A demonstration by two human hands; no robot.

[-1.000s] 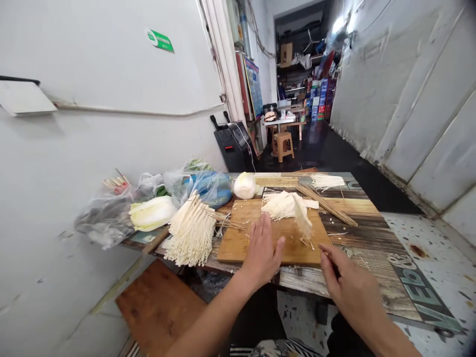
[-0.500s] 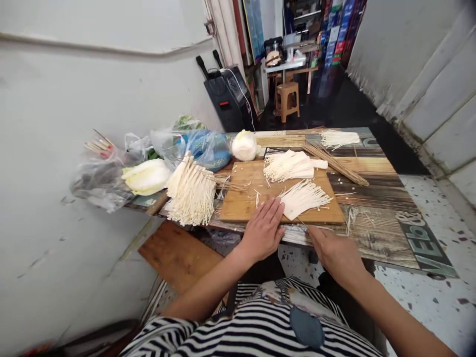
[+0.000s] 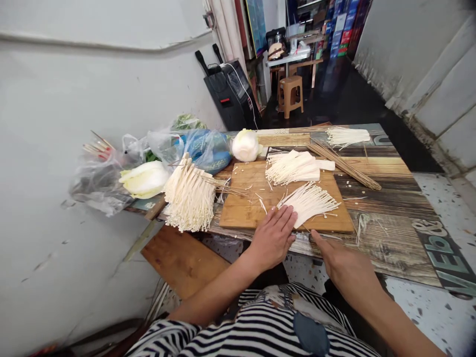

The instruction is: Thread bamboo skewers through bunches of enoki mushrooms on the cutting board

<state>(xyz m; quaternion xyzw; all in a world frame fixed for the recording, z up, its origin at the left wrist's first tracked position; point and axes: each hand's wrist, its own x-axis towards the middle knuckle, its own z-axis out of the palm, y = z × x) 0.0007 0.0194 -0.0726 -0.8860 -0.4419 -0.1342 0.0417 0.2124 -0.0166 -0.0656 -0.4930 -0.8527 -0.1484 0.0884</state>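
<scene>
Flat on the wooden cutting board (image 3: 241, 213) lies a fan of enoki mushrooms (image 3: 314, 201). My left hand (image 3: 273, 235) rests on its base end, fingers stretched out. Just right of it, at the board's front edge, my right hand (image 3: 336, 255) is closed round a thin wooden skewer (image 3: 305, 228), whose tip points at the base of the fan. Another enoki bunch (image 3: 293, 167) lies on the back of the board. A large pile of skewered enoki (image 3: 189, 198) sits at the board's left.
A bundle of skewers (image 3: 347, 166) lies behind right, near a small enoki bunch (image 3: 347, 135). A round cabbage piece (image 3: 246, 145), a halved cabbage (image 3: 145, 179) and plastic bags (image 3: 98, 183) stand at the back left. A black speaker (image 3: 232, 94) leans beyond the table.
The view has shifted slightly. Both hands remain beside the front enoki fan, with my left hand still flat on it and my right hand still at the board's front edge.
</scene>
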